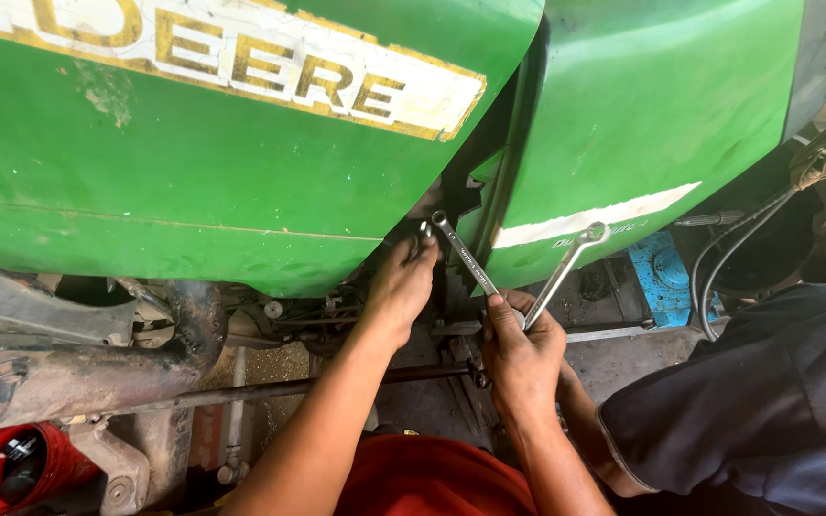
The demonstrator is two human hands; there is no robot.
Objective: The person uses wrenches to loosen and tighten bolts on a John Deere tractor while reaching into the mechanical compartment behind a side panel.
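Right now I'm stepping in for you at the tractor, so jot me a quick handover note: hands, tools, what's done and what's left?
Left hand: reaching up into the gap between the two green body panels, fingers on a fastener beside the head of the first wrench.
Right hand: grip closed around the lower ends of two wrenches, the first one and a second wrench that angles up to the right.
Another person's dark-sleeved arm is close on the right.
Done: the first wrench is up at the gap.
Left: whether the fastener is loose or tight cannot be seen, so check it by feel.
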